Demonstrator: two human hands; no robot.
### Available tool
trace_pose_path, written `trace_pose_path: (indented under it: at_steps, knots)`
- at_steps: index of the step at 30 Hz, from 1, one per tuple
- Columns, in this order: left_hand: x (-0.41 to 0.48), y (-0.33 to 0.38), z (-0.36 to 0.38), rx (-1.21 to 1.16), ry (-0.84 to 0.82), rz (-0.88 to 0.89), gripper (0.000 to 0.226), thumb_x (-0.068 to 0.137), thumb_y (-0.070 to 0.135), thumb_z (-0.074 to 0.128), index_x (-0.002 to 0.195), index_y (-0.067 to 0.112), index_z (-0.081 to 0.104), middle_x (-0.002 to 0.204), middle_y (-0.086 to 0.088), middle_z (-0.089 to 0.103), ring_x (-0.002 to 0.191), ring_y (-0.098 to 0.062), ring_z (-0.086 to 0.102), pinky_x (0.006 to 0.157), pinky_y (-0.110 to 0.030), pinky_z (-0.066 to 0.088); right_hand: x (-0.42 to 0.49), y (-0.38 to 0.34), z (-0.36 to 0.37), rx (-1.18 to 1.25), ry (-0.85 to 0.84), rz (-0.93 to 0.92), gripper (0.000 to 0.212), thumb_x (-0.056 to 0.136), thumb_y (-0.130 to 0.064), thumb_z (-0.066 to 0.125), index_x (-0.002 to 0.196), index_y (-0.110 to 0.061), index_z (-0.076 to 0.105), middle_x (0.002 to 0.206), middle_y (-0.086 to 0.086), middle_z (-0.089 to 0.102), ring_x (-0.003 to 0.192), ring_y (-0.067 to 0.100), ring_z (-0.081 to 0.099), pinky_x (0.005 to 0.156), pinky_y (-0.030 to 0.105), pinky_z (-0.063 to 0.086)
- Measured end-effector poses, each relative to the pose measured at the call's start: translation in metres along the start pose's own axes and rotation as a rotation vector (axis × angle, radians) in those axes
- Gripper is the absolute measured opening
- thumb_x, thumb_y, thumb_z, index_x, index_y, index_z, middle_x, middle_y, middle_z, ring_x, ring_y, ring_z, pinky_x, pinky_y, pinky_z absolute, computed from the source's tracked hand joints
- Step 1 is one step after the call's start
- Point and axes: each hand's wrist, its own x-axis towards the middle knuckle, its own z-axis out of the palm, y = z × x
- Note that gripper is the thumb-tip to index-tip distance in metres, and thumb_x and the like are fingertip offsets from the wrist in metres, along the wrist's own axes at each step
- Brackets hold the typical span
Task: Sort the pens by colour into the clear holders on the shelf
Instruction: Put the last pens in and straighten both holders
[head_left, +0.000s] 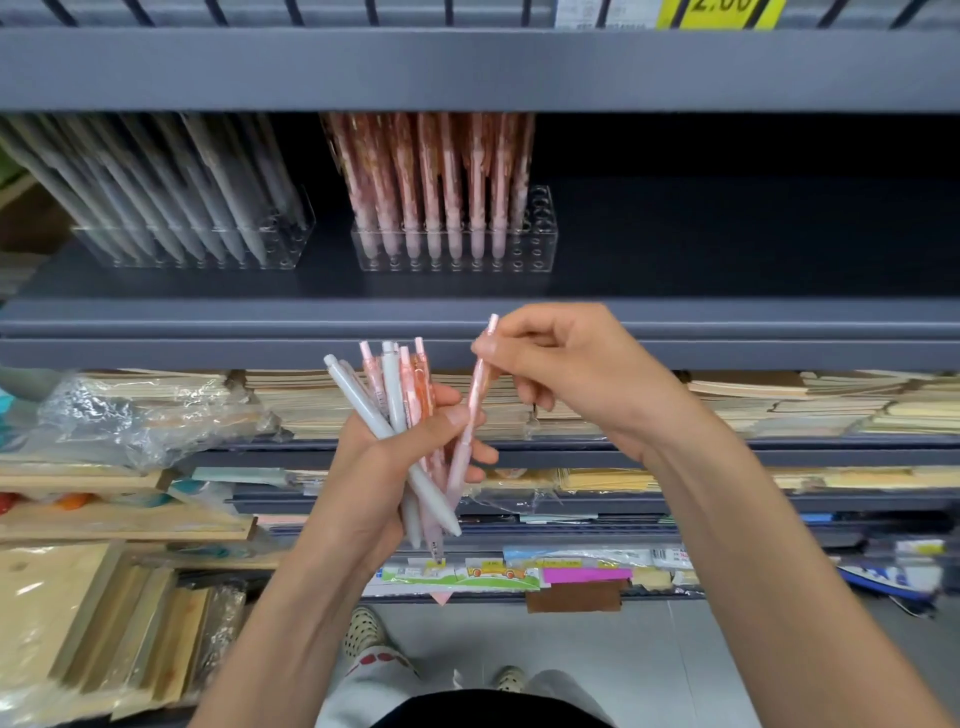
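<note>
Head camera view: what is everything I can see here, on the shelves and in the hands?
shelf: one, dark grey, mid-picture.
left clear holder: one, clear, shelf left.
grey pens: many, grey, standing in it.
right clear holder: one, clear, shelf centre, rightmost holes empty.
pink pens: many, pink patterned, standing in it.
price tag: one, yellow, top edge.
paper stacks: many, cream, lower shelves.
plastic wrap: one, clear, lower left.
wooden boards: several, pale, bottom left.
bundle of pens: several, grey-white and pink, below the shelf.
single pink pen: one, pink, beside the bundle.
shoes: two, spotted, on the floor.
left hand: one, grips the bundle of pens.
right hand: one, pinches the single pink pen.
</note>
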Motion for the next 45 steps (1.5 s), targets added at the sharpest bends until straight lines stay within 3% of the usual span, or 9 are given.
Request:
trace_pose_path:
  at_steps: [5,10,14,18,25,29,32,40,45]
  knots:
    - [0.0,-0.005,0.002,-0.021,-0.005,-0.012,0.021,0.073,0.009,0.073,0.093,0.006,0.065,0.081,-0.014,0.074,0.051,-0.023,0.064,0.046,-0.028,0.052,-0.001,0.003,-0.011,0.196,0.24,-0.072,0.016,0.097,-0.019,0.059,0.096,-0.008,0.07,0.079,0.005,0.072,0.064,0.017,0.064,0.06,0.026,0.054]
    - [0.005,-0.006,0.003,-0.028,0.003,0.001,0.015,0.072,0.012,0.076,0.086,0.016,0.072,0.078,-0.013,0.072,0.044,-0.02,0.056,0.042,-0.027,0.046,-0.007,0.009,0.002,0.171,0.069,-0.055,0.014,0.091,-0.009,0.065,0.104,-0.005,0.069,0.081,0.016,0.072,0.066,0.016,0.068,0.062,0.021,0.055]
    - [0.008,-0.004,0.003,-0.056,0.018,-0.008,0.034,0.079,0.013,0.073,0.111,0.014,0.061,0.089,-0.018,0.072,0.041,-0.017,0.049,0.04,-0.026,0.041,0.0,0.001,-0.011,0.145,0.098,-0.087,0.01,0.093,-0.01,0.064,0.101,-0.007,0.069,0.079,0.014,0.073,0.068,0.021,0.071,0.064,0.025,0.058]
    - [0.01,0.0,0.004,-0.056,0.0,0.006,0.01,0.087,0.017,0.071,0.08,0.016,0.063,0.076,-0.01,0.059,0.041,-0.015,0.044,0.04,-0.024,0.038,0.016,-0.013,-0.032,0.193,0.313,-0.197,0.007,0.095,-0.011,0.06,0.099,-0.011,0.066,0.078,0.01,0.074,0.071,0.024,0.073,0.066,0.026,0.059]
    - [0.013,0.005,0.002,-0.007,0.118,-0.036,0.004,0.096,0.008,0.051,0.094,0.007,0.048,0.069,-0.006,0.054,0.043,-0.018,0.042,0.04,-0.027,0.039,0.065,-0.025,-0.05,0.233,0.631,-0.379,0.017,0.095,0.001,0.053,0.085,-0.013,0.054,0.077,0.007,0.065,0.068,0.018,0.071,0.074,0.039,0.058]
    - [0.014,0.009,-0.002,-0.017,0.142,-0.042,0.009,0.097,0.004,0.044,0.097,0.01,0.05,0.075,-0.009,0.055,0.045,-0.019,0.042,0.043,-0.028,0.039,0.09,-0.019,-0.048,-0.323,0.699,-0.321,0.007,0.095,-0.025,0.057,0.093,-0.02,0.061,0.088,0.002,0.073,0.091,0.026,0.068,0.091,0.031,0.047]
    - [0.016,0.01,-0.008,0.036,0.132,-0.036,0.007,0.097,0.007,0.049,0.092,0.007,0.053,0.07,-0.011,0.052,0.049,-0.021,0.046,0.045,-0.03,0.042,0.099,-0.02,-0.046,-0.637,0.664,-0.241,0.022,0.096,-0.037,0.055,0.103,-0.017,0.061,0.097,0.0,0.074,0.101,0.033,0.062,0.082,0.029,0.036]
    - [0.016,0.015,-0.019,0.045,0.054,0.003,0.029,0.089,0.029,0.066,0.102,0.005,0.057,0.063,-0.012,0.053,0.055,-0.022,0.05,0.05,-0.029,0.046,0.102,-0.026,-0.036,-0.855,0.552,-0.251,0.029,0.1,-0.032,0.05,0.118,-0.01,0.057,0.109,0.01,0.069,0.105,0.04,0.057,0.086,0.036,0.044]
    - [0.018,0.018,-0.021,0.002,0.07,0.06,0.027,0.086,0.024,0.07,0.101,0.01,0.053,0.062,-0.008,0.049,0.052,-0.019,0.047,0.045,-0.026,0.042,0.104,-0.032,-0.035,-0.921,0.498,-0.257,0.032,0.101,-0.028,0.047,0.125,-0.009,0.055,0.116,0.014,0.067,0.108,0.042,0.057,0.087,0.039,0.045]
